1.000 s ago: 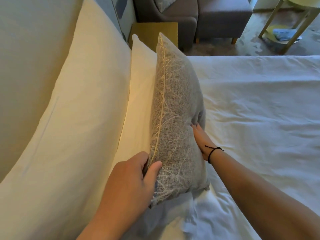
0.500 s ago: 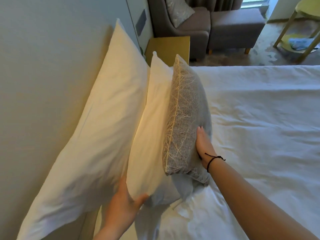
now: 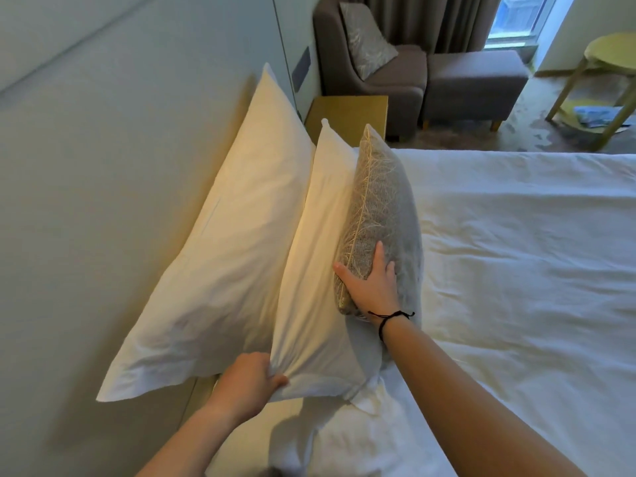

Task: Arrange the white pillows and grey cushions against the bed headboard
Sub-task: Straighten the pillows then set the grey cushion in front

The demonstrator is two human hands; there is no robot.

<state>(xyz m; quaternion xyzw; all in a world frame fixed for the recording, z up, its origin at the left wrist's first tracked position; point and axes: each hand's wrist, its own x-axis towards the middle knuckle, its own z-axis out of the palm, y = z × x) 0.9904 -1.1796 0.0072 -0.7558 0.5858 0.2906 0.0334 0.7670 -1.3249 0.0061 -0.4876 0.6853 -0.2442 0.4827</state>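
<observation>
Left grip (image 3: 246, 382): we note the fingers curled tight, pinching the near lower corner of the front white pillow (image 3: 313, 287); the fabric bunches at the pinch point. Right grip (image 3: 373, 282): fingers spread and mostly straight, palm pressed flat on the near end of the grey cushion (image 3: 382, 215), thumb lying along its piped seam. Nothing is enclosed by this hand; it presses only. A black cord bracelet (image 3: 389, 318) sits at the right wrist.

We record the stacking order from the hands outward. The grey cushion stands on its long edge on the bed (image 3: 516, 270), leaning against the front white pillow and touching it along its length. The front white pillow stands likewise, leaning on the back white pillow (image 3: 223, 270), which is larger and rests tilted against the headboard (image 3: 120, 201). All three sit at the head of the bed, on the side of the person's left hand. The white sheet shows creases near the cushion.

Beyond the bed: a yellow-topped bedside cabinet (image 3: 347, 115) just past the far pillow ends, a grey armchair (image 3: 371, 70) holding a patterned cushion (image 3: 368, 39), a grey footstool (image 3: 475, 80) beside it, and a pale round side table (image 3: 609, 60) at far right.
</observation>
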